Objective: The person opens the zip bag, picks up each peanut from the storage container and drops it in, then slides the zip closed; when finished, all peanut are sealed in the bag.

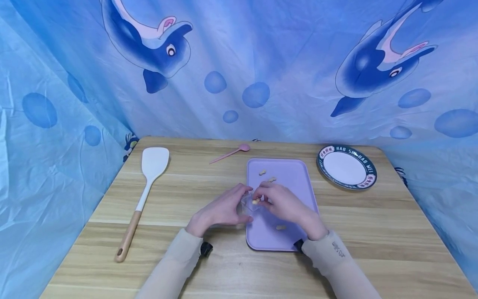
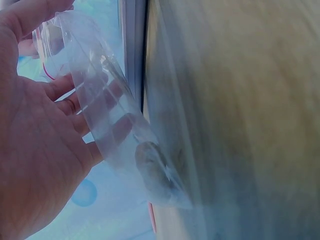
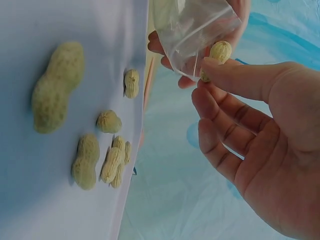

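Note:
My left hand [image 1: 223, 208] holds a clear zip bag [image 2: 107, 110] by its mouth at the left edge of a purple tray [image 1: 263, 238]. A blurred brownish shape [image 2: 152, 162], perhaps a peanut, shows through the low end of the bag. Between thumb and fingertips, my right hand [image 1: 283, 202] pinches a peanut [image 3: 220, 51] right at the bag's mouth. Several other peanuts in their shells lie on the tray, among them a large-looking near one [image 3: 59, 87] in the right wrist view.
A white spatula [image 1: 154, 162] with a wooden handle lies at the left of the wooden table [image 1: 209, 270]. Behind the tray is a small pink spoon [image 1: 244, 147]. A plate with a dark patterned rim [image 1: 324, 168] stands at the back right. A blue dolphin curtain [image 1: 291, 62] hangs behind.

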Available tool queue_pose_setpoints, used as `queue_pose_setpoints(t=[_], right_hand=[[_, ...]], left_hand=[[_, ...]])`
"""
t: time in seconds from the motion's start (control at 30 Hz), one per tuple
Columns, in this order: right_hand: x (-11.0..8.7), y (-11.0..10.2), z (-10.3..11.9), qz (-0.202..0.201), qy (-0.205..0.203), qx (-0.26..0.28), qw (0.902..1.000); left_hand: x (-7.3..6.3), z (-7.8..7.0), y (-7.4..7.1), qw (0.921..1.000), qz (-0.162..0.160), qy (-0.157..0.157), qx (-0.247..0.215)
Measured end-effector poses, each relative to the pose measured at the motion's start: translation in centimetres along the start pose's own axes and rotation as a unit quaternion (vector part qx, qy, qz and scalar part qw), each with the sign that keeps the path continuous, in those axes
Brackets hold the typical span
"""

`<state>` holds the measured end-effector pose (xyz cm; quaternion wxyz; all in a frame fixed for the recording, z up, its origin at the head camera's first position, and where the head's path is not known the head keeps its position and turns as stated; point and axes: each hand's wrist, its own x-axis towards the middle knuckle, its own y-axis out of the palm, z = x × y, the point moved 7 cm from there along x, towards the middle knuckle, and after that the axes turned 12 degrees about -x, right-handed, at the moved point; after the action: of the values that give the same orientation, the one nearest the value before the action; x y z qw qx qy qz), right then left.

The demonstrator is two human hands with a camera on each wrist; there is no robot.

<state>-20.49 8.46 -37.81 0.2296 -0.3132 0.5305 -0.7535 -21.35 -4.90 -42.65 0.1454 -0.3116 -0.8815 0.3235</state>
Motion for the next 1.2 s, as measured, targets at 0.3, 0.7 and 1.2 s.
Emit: queue_pose_setpoints(t=[0.3, 0.7, 1.2], right_hand=[[-0.03, 0.32, 0.66, 0.0, -0.002, -0.018, 0.9998], [-0.13, 0.65, 0.45, -0.004, 0.005, -0.021, 0.9998], [-0.11, 0.23, 0.16, 0.007, 0.024, -0.018, 0.9995]], left_hand=[[0.05, -0.04, 0.03, 1.0, 0.001, -0.005, -0.006], [0.18, -0.12, -0.01, 0.9999, 0.003, 0.001, -0.014], [0.03, 0.0, -0.02, 1.0, -0.004, 0.002, 0.003]])
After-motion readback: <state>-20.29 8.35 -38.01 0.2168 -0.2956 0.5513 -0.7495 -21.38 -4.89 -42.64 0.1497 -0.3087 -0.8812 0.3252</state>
